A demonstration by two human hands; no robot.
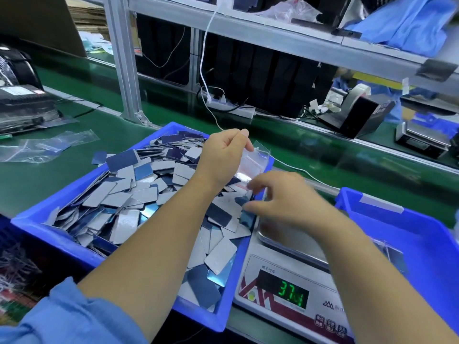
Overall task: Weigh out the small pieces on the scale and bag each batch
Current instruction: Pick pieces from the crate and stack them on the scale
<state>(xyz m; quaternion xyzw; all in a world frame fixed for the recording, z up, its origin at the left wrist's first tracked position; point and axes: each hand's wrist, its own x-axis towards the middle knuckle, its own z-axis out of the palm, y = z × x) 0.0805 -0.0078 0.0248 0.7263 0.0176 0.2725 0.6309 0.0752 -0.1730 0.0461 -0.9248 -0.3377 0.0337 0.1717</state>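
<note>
On the green bench [29, 184] under a metal shelf [273, 33], the left hand [223, 155] pinches a clear bag [250, 162] above the blurred right hand [285, 197], whose grip I cannot tell.

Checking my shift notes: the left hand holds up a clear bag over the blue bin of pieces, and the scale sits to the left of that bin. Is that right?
Not quite. In the head view the scale sits to the right of the bin, not the left. The rest holds: the left hand pinches a clear bag above the pieces.

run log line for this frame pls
step: bagging | left hand: pinches clear bag top | right hand: at bag's lower end, blurred | scale: lit | blue bin: full
</note>
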